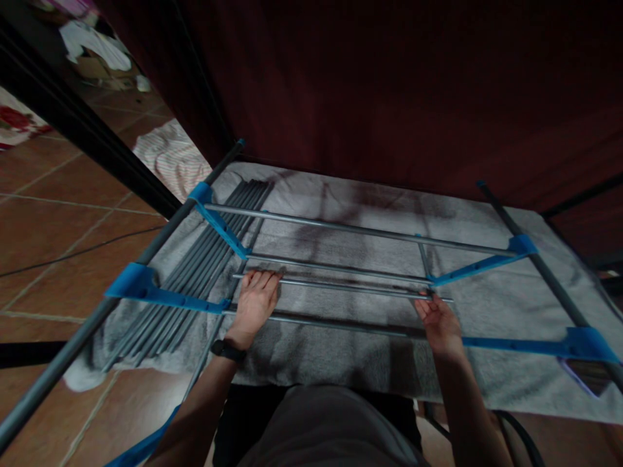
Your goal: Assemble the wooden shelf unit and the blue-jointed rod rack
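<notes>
A thin grey metal rod (345,287) lies crosswise between my hands, low inside a rack frame. My left hand (256,297) comes down over the rod near its left end, fingers curled round it, with a dark watch (228,351) on the wrist. Near the other end, my right hand (440,320), turned partly palm up, grips the rod between thumb and fingers. Longer crossbars (355,228) run parallel to the rod, held by blue plastic brackets (137,283) on thick grey side tubes (555,285). One lower crossbar (335,325) passes just in front of the rod.
Several loose grey rods (195,272) lie side by side under the frame's left side. All rests on a grey fleece blanket (341,363). A phone-like object (586,376) sits at the right edge. Behind rises a dark red panel (389,97); tiled floor (63,240) shows left.
</notes>
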Demonstrator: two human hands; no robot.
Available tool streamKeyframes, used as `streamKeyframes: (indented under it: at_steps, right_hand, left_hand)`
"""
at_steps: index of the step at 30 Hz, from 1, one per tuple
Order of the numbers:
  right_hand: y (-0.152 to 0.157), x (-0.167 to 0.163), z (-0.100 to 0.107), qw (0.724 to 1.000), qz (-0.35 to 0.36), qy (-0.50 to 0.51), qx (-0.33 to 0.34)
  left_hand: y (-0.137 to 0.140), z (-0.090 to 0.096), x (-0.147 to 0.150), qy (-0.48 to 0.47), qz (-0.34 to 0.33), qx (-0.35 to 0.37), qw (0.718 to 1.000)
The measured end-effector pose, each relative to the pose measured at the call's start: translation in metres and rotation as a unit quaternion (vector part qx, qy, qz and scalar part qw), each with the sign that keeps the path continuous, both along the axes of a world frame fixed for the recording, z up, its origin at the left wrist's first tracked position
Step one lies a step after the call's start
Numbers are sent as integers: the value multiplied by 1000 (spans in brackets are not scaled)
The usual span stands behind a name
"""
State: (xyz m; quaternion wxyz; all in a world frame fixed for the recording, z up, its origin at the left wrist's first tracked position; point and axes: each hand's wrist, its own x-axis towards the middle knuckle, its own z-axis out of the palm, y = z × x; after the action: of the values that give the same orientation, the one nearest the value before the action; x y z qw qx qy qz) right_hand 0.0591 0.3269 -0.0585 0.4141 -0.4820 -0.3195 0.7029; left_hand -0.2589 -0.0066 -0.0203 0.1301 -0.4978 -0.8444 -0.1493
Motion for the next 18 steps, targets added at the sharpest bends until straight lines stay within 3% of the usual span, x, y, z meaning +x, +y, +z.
streamKeyframes:
  at_steps: [18]
  right_hand:
    - [1,0,0,1000,2,12,5]
  left_hand:
    - [-2,-1,1,14,56,-5,998]
